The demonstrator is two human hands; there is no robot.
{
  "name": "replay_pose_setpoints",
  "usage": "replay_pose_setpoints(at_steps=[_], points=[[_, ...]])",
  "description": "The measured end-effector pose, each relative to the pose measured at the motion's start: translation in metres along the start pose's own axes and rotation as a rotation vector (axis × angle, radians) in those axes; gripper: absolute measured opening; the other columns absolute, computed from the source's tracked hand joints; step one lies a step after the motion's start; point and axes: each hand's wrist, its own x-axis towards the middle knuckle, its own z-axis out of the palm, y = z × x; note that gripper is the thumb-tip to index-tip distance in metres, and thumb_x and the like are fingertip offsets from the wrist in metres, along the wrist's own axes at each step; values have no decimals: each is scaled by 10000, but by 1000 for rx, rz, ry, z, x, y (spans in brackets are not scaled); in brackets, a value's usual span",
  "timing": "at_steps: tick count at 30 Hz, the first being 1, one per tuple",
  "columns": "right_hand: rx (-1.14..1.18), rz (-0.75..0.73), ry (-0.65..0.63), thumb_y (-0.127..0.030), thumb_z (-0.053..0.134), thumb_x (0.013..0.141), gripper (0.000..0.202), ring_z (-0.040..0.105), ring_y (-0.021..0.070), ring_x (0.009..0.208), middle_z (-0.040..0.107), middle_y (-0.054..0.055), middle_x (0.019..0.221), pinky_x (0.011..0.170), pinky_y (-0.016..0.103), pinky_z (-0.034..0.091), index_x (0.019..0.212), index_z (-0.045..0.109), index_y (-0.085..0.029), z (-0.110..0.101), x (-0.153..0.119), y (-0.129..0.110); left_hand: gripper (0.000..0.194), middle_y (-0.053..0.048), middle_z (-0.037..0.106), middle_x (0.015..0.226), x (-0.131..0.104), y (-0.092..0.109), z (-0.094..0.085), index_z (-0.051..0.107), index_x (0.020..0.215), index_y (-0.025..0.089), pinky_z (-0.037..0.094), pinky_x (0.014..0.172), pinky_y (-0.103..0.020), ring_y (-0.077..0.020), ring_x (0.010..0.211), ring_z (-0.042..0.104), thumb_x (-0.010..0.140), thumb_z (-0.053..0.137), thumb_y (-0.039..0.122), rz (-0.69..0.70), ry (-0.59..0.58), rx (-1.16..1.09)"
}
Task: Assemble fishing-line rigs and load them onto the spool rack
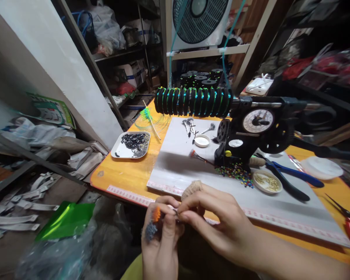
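Left hand (163, 237), pinching orange-and-grey tufts (154, 223); right hand (218, 221), fingertips together, contents unclear; beyond, black winding machine (251, 124), bead tray (131, 144).

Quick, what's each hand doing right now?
Left hand: closed, holding a small piece with orange and grey-blue tufts.
Right hand: thumb and forefinger pinched at the left fingertips; anything between them is too small to tell.

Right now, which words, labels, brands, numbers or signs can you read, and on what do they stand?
None can be quoted.
Pink-marked strip along the table edge: too small.
Round dial on the black machine: too small.
Green packet at left: too blurred.
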Motion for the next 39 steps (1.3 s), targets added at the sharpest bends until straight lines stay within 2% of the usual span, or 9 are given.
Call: replay_pose_setpoints(at_steps=[2, 6, 11, 16, 20, 27, 31, 34, 39], points=[[10, 13, -26, -91, 586, 918, 65, 554, 118, 709, 606, 57, 789, 607, 213, 454, 909, 647, -112, 1, 0, 0, 301, 13, 641, 967, 0, 2, 3, 651, 750, 215, 525, 624, -202, -71, 627, 575, 679, 859, 421, -11, 52, -78], [8, 31, -111, -92, 587, 888, 48, 512, 112, 693, 567, 38, 779, 582, 208, 428, 874, 620, -124, 1, 0, -2, 332, 71, 527, 629, 0, 12, 1, 565, 694, 212, 457, 529, -131, -44, 508, 467, 708, 851, 380, 28, 22, -163], [2, 23, -98, -80, 556, 894, 76, 516, 122, 737, 566, 37, 806, 628, 225, 428, 879, 596, -144, -5, 3, -1, 311, 86, 469, 550, 11, 35, -25, 559, 700, 207, 413, 472, -123, -39, 443, 380, 761, 808, 382, 156, -29, -154], [91, 145, -136, -149, 534, 950, 85, 502, 104, 686, 579, 12, 796, 612, 218, 419, 885, 581, -173, -10, 6, -1, 230, 8, 638, 660, 15, 30, -59, 657, 701, 223, 471, 617, -208, -113, 614, 579, 827, 742, 396, 156, -307, 390], [91, 175, -147, -153, 587, 922, 56, 458, 80, 629, 582, -2, 786, 535, 189, 361, 869, 598, -168, -10, 7, -3, 136, -44, 645, 900, 17, 26, -79, 757, 764, 261, 481, 702, -259, -175, 818, 639, 857, 673, 312, 331, -535, 871], [81, 46, -127, -147, 701, 873, 82, 502, 78, 682, 605, 8, 771, 568, 181, 366, 819, 640, -140, -9, 9, -4, 101, -23, 584, 950, 72, 96, -87, 719, 921, 278, 464, 730, -281, -187, 832, 622, 855, 651, 242, 914, -281, 1441], [93, 26, -134, -150, 696, 882, 61, 541, 103, 726, 614, 21, 791, 632, 205, 419, 829, 667, -148, -9, 9, -5, 201, -30, 610, 926, 111, 105, -75, 734, 801, 258, 435, 603, -300, -176, 640, 607, 881, 588, 369, 695, -379, 1728], [76, 27, -121, -163, 683, 897, 38, 551, 117, 741, 614, 27, 792, 641, 221, 428, 866, 700, -151, -10, 9, -4, 262, -31, 568, 938, 130, 102, -71, 743, 951, 264, 455, 648, -327, -178, 625, 578, 852, 633, 480, 555, -421, 1724], [29, 55, -53, -175, 671, 906, 73, 503, 110, 678, 563, 9, 727, 593, 226, 383, 897, 741, -156, -10, 7, 1, 521, -107, 458, 1196, 115, 101, -61, 576, 1252, 253, 463, 853, -403, -308, 1054, 546, 784, 733, 422, 720, -121, 1336]])
